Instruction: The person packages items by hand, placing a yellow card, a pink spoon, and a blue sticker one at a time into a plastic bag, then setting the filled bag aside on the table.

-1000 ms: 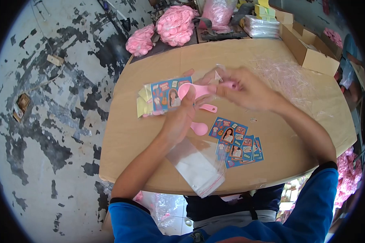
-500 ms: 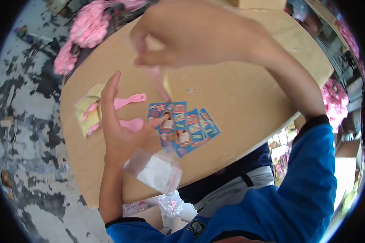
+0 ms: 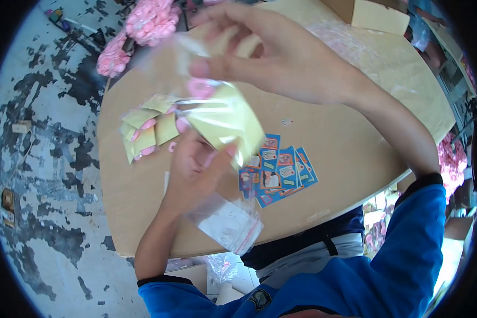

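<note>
My left hand [image 3: 199, 161] pinches the lower part of a clear packet [image 3: 228, 119] with a yellow card inside. A pink piece [image 3: 201, 88] shows at the packet's top end. Just above it is my right hand [image 3: 249, 53], fingers apart and partly blurred, with the thumb beside the clear film; whether it grips the film I cannot tell. Blue printed cards [image 3: 286, 172] lie fanned on the table to the right of my left hand. Below that hand lies a stack of clear plastic bags [image 3: 228, 225].
Several yellow-carded packets with pink pieces [image 3: 148, 127] lie at the table's left side. Pink bundles [image 3: 152, 21] sit beyond the far left edge of the brown table [image 3: 344, 138]. An open cardboard box [image 3: 379, 17] stands at the far right.
My left hand has closed on a yellow-carded packet and moved right. The yellow card now faces the camera. The loose pink brushes seen earlier near my left hand no longer show in the same place.
</note>
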The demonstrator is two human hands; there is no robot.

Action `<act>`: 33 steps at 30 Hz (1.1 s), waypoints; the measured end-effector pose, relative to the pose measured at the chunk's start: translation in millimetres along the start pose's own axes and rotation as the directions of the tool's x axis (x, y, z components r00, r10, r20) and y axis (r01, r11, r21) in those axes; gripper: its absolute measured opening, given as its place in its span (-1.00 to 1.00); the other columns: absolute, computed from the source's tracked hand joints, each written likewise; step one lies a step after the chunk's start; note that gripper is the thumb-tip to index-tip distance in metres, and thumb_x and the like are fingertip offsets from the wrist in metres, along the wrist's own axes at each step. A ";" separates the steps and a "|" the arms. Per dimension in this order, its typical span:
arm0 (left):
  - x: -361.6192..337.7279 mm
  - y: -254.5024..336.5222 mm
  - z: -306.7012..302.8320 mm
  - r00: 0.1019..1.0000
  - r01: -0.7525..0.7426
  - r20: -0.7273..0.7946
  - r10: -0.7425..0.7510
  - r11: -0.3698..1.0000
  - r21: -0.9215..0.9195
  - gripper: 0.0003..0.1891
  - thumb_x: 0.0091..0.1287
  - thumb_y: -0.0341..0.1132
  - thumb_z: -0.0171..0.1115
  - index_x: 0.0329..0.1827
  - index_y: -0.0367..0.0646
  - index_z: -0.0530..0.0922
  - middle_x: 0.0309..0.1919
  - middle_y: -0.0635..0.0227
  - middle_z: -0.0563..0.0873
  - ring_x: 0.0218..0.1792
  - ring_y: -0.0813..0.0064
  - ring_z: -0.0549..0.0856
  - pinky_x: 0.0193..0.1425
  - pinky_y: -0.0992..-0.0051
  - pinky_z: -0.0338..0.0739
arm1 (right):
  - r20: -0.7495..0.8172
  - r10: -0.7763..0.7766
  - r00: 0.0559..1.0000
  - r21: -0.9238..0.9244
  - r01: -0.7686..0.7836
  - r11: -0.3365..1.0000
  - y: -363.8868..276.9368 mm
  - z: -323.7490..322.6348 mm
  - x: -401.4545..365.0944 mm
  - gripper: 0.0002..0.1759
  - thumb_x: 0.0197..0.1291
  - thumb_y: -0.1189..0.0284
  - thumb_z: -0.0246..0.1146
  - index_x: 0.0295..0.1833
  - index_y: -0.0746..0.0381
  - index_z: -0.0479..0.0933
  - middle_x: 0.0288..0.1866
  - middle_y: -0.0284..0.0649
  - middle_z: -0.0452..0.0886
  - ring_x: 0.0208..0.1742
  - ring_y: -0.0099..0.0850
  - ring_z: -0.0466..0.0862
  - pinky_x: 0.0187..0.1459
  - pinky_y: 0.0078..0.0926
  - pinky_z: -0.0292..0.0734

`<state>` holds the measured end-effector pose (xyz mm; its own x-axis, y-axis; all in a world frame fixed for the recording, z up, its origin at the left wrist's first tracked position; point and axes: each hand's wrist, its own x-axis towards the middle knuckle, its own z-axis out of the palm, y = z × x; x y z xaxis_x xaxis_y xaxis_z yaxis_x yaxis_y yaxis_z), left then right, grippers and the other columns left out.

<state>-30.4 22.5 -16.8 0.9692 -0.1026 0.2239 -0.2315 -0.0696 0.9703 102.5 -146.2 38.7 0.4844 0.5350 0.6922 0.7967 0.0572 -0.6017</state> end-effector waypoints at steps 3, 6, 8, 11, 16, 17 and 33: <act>-3.5 5.4 5.9 0.998 0.053 0.038 -0.048 0.990 -0.128 -0.56 0.40 -0.42 0.19 0.30 -0.32 0.35 0.05 0.25 0.61 0.11 0.51 0.59 0.21 0.47 0.45 | 0.337 0.179 0.924 0.210 -0.259 0.943 12.2 -4.3 1.2 -0.58 0.27 0.22 0.28 0.03 0.35 0.54 -0.29 -0.19 0.65 -0.23 -0.52 0.61 -0.17 -0.48 0.51; -2.7 3.1 -8.5 0.993 0.108 -0.017 -0.114 0.975 -0.194 -0.58 0.51 -0.25 0.03 0.32 -0.31 0.33 0.05 0.22 0.62 0.01 0.49 0.66 0.09 0.50 0.54 | 0.423 0.292 0.858 0.156 -0.386 0.909 6.9 -2.9 -2.7 -0.66 0.26 0.29 0.29 0.00 0.32 0.54 -0.32 -0.22 0.62 -0.31 -0.55 0.56 -0.25 -0.50 0.49; 4.5 11.5 -5.0 0.985 0.144 -0.062 -0.162 0.962 -0.230 -0.57 0.55 -0.21 -0.04 0.34 -0.31 0.32 0.04 0.22 0.61 -0.04 0.47 0.69 0.02 0.51 0.58 | 0.405 0.322 0.855 0.087 -0.387 0.918 5.0 -0.8 -4.3 -0.69 0.24 0.32 0.30 -0.01 0.29 0.54 -0.30 -0.23 0.63 -0.36 -0.50 0.56 -0.27 -0.46 0.50; 4.0 10.8 -7.3 0.977 0.190 -0.073 -0.202 0.971 -0.148 -0.56 0.57 -0.21 -0.09 0.40 -0.25 0.28 0.01 0.25 0.61 -0.07 0.46 0.72 -0.06 0.56 0.62 | 0.127 0.001 0.992 -0.194 0.024 0.981 4.9 7.0 -7.7 -0.73 0.17 0.37 0.34 -0.04 0.23 0.58 -0.28 -0.23 0.63 -0.29 -0.37 0.60 -0.22 -0.39 0.53; 2.0 13.7 4.1 0.986 0.158 -0.050 -0.161 0.986 -0.061 -0.56 0.57 -0.26 -0.17 0.43 -0.26 0.21 0.11 0.18 0.61 -0.19 0.49 0.76 -0.23 0.63 0.65 | 0.260 -0.290 0.921 -0.305 0.363 0.880 1.1 12.8 -13.2 -0.79 0.08 0.38 0.36 -0.16 0.19 0.65 -0.29 -0.26 0.61 -0.12 -0.26 0.60 -0.09 -0.30 0.55; 0.9 9.9 2.7 0.986 0.165 -0.026 -0.167 0.984 -0.073 -0.55 0.56 -0.28 -0.17 0.45 -0.26 0.19 0.11 0.18 0.60 -0.22 0.49 0.76 -0.23 0.62 0.65 | 0.297 -0.263 0.918 -0.295 0.350 0.889 -1.2 15.3 -15.8 -0.80 0.08 0.37 0.36 -0.18 0.19 0.66 -0.30 -0.27 0.61 -0.09 -0.27 0.59 -0.07 -0.30 0.54; -3.0 26.7 3.4 0.950 0.255 0.200 -0.239 0.965 -0.057 -0.58 0.56 -0.36 -0.16 0.43 -0.29 0.25 0.12 0.20 0.59 0.05 0.55 0.63 -0.06 0.60 0.59 | 0.336 -0.062 0.940 -0.320 0.176 0.931 -6.3 9.4 -18.3 -0.86 0.07 0.37 0.28 -0.41 0.20 0.54 -0.43 -0.26 0.62 -0.31 -0.37 0.63 -0.24 -0.44 0.51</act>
<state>-39.8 17.6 8.1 0.9595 -0.2792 -0.0372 0.0281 -0.0366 0.9989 85.3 -148.4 26.1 0.2845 0.7825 0.5538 0.9424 -0.1222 -0.3115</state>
